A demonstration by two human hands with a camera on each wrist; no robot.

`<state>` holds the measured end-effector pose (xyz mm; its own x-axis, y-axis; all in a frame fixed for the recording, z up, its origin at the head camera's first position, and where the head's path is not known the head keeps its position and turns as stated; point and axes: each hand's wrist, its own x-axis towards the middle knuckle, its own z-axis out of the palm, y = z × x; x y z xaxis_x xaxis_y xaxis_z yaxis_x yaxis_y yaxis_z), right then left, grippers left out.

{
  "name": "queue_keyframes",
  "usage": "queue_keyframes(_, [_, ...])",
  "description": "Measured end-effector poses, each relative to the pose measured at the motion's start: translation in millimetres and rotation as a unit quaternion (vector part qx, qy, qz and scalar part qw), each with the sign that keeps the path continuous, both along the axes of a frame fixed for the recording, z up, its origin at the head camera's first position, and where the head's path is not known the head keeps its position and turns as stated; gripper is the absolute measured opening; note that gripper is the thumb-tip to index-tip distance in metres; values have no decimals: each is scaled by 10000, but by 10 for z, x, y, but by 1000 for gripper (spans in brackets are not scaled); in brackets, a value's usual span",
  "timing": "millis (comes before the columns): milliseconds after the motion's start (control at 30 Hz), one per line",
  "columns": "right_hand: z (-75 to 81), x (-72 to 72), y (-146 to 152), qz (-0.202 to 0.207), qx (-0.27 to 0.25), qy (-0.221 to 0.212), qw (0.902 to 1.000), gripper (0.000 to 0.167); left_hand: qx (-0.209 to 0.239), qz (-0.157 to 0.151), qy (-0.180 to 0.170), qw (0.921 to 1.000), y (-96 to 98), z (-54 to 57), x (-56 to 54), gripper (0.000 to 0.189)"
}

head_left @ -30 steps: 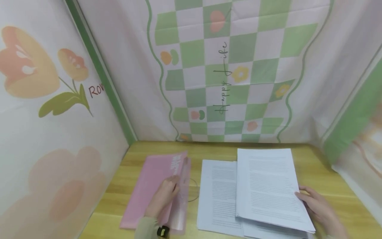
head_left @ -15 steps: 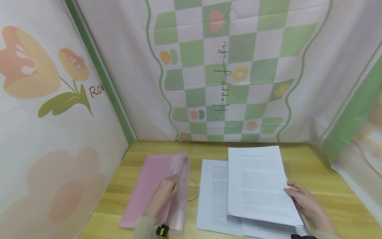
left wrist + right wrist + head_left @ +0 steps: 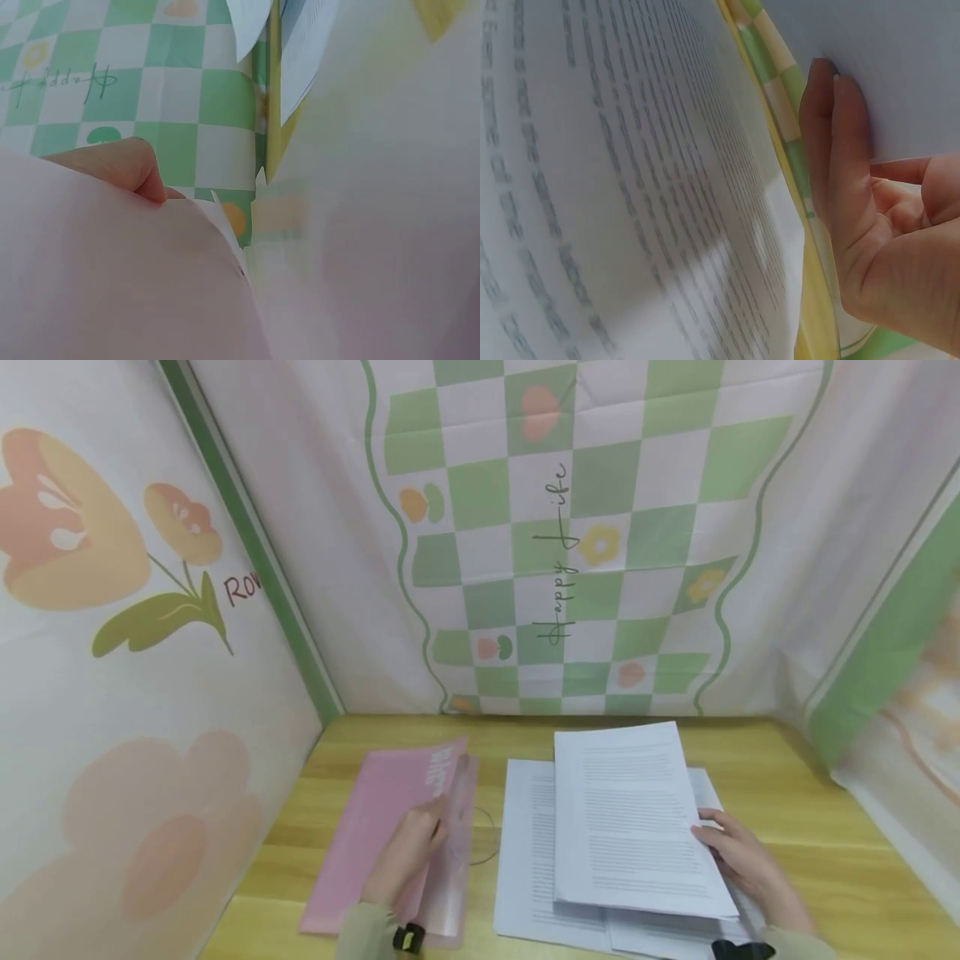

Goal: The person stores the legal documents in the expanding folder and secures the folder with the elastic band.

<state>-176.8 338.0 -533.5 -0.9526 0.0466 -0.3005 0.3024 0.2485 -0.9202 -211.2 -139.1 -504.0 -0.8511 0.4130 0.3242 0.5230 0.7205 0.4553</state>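
Note:
My left hand grips the raised cover edge of a pink plastic folder, lifting it partly off the back sheet. In the left wrist view the cover is bent up, with the thumb and curled fingers of the left hand at its edge. My right hand holds a sheaf of printed paper by its right edge, thumb on top. The right wrist view shows the fingers of the right hand under the held paper, above the printed sheets below.
More printed sheets lie on the wooden table beneath the held sheaf. A thin looped cord lies between folder and paper. Patterned curtains close off the back and sides of the table.
My right hand has moved left with the sheaf, toward the folder, uncovering more of the sheets at the right. The left hand and the folder have stayed nearly still.

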Motion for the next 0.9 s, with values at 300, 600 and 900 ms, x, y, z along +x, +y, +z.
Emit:
queue_keyframes(300, [-2, -71, -198, -114, 53, -36, 9999, 55, -28, -17, -234, 9997, -18, 27, 2, 11])
queue_keyframes(600, [27, -131, -352, -59, 120, 16, 9999, 54, 24, -22, -246, 9997, -19, 56, 2, 10])
queue_keyframes(900, [32, -194, -518, 5, 76, 85, 9999, 52, -43, 58, -33, 10000, -33, 43, 8, 16])
